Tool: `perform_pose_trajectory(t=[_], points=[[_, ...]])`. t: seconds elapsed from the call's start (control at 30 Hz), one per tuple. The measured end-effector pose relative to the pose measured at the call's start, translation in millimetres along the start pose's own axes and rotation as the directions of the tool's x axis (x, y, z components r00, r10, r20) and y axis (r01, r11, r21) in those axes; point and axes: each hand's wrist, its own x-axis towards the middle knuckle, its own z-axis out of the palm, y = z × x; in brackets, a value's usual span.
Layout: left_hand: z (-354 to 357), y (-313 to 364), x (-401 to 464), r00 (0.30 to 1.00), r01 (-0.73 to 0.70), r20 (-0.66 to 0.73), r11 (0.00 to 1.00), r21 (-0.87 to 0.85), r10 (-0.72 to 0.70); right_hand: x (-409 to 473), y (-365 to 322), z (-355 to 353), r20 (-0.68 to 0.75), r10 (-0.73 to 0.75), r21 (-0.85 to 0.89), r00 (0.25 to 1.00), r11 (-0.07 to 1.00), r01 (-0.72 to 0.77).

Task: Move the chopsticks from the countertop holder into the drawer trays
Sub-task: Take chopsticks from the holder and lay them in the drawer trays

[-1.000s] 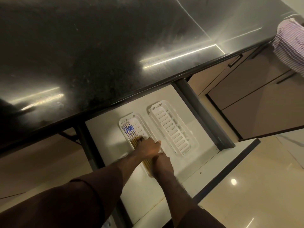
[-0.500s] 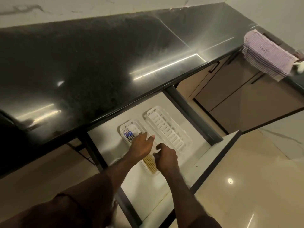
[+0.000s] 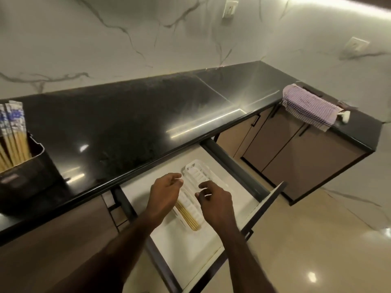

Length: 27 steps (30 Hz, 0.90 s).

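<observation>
Both hands empty over open drawer (image 3: pixel 190 250): left hand (image 3: pixel 164 192) and right hand (image 3: pixel 213 199) fingers loosely curled. Remaining chopsticks (image 3: pixel 13 134) upright in black holder (image 3: pixel 31 172), far left of fingers; left hand nearer. Some chopsticks lie in near tray (image 3: pixel 187 212), just beneath fingers.

The room is dim and warm. A light strip at top right glares on the black countertop (image 3: pixel 148 115) and glossy floor (image 3: pixel 330 250). Edges bend strongly; everything looks slightly soft.

Black countertop (image 3: pixel 131 123) lies bare between holder (image 3: pixel 29 172) and towel (image 3: pixel 309 106).
</observation>
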Motion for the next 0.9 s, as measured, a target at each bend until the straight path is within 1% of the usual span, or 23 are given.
perform_pose_trajectory(t=[0.13, 0.23, 0.33, 0.43, 0.53, 0.7, 0.8, 0.9], points=[[-17.3, 17.7, -32.9, 0.997, -0.076, -0.015, 0.995, -0.059, 0.075, -24.6, -25.3, -26.5, -0.015, -0.087, 0.032, 0.996, 0.996, 0.087], [-34.6, 34.1, -50.4, 0.987, -0.149, -0.064, 0.986, -0.073, 0.144, -33.4, -52.2, -39.7, -0.026, -0.155, 0.041, 0.988, 0.987, 0.156], [-61.1, 55.5, -62.5, 0.963, -0.241, -0.140, 0.969, -0.061, 0.231, -38.7, -86.9, -45.8, -0.038, -0.252, 0.031, 0.967, 0.967, 0.253], [-92.0, 76.8, -67.6, 0.932, -0.304, -0.237, 0.948, -0.095, 0.275, -41.2, -118.8, -43.8, -0.057, -0.374, 0.019, 0.926, 0.927, 0.376], [-127.6, 89.1, -69.1, 0.899, -0.362, -0.304, 0.926, -0.106, 0.316, -42.7, -149.4, -32.9, -0.052, -0.451, 0.009, 0.891, 0.892, 0.452], [-190.3, 92.0, -65.5, 0.858, -0.415, -0.368, 0.906, -0.086, 0.359, -39.5, -205.0, 2.8, -0.003, -0.533, -0.015, 0.846, 0.846, 0.533], [-234.5, 86.6, -57.4, 0.848, -0.424, -0.378, 0.903, -0.064, 0.371, -34.8, -240.6, 32.0, 0.020, -0.566, -0.030, 0.824, 0.824, 0.566], [-280.6, 79.0, -42.1, 0.846, -0.421, -0.394, 0.904, -0.078, 0.360, -29.4, -274.7, 65.1, 0.049, -0.590, -0.026, 0.806, 0.806, 0.592]])
